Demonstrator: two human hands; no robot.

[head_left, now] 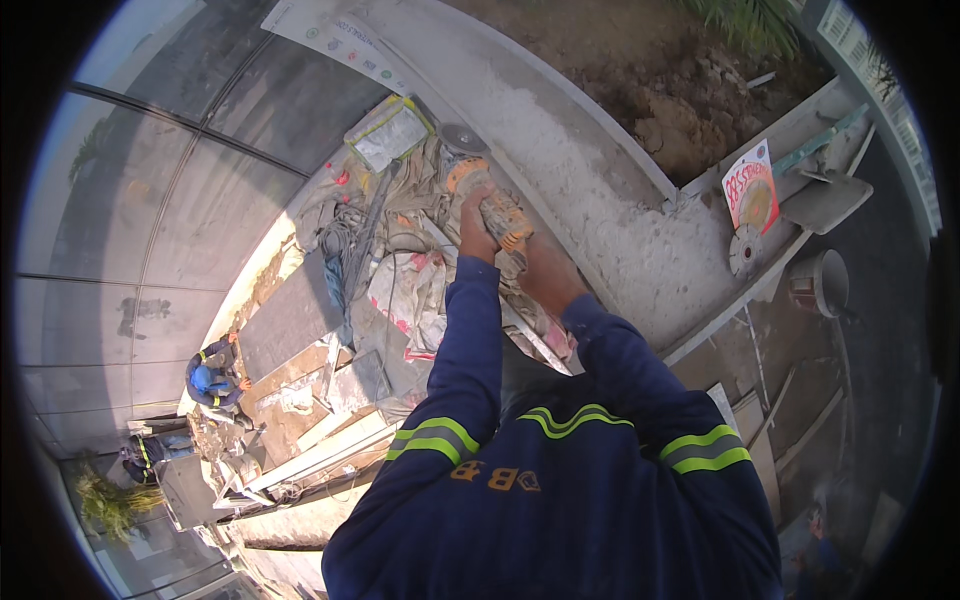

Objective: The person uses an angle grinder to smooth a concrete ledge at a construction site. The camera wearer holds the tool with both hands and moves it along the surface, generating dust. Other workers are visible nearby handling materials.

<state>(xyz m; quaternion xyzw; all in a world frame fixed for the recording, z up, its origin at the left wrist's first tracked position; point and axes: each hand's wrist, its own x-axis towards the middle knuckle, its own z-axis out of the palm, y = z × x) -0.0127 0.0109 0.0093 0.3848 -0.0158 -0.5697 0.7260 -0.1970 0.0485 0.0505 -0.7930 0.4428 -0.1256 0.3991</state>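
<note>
Both my arms, in dark blue sleeves, stretch forward to an orange angle grinder (505, 218) coated in pale dust. Its round grey disc (462, 140) points away from me, close to the inner edge of the concrete ledge. My left hand (478, 228) is closed round the body just behind the head. Farther back, my right hand (546, 272) wraps the rear end. Below and to the left of the tool lie crumpled dusty cloths (415, 180) and a white and red sack (405, 290). Whether the disc is spinning or touches the concrete, I cannot tell.
A curved concrete ledge (600, 225) runs along the right. On its far part rest a flat trowel (828, 200), a cutting disc (746, 250) and its card. A bucket (820, 283) stands beyond. At left are a yellow-grey bag (390, 133), cables, planks and a crouching co-worker (212, 380).
</note>
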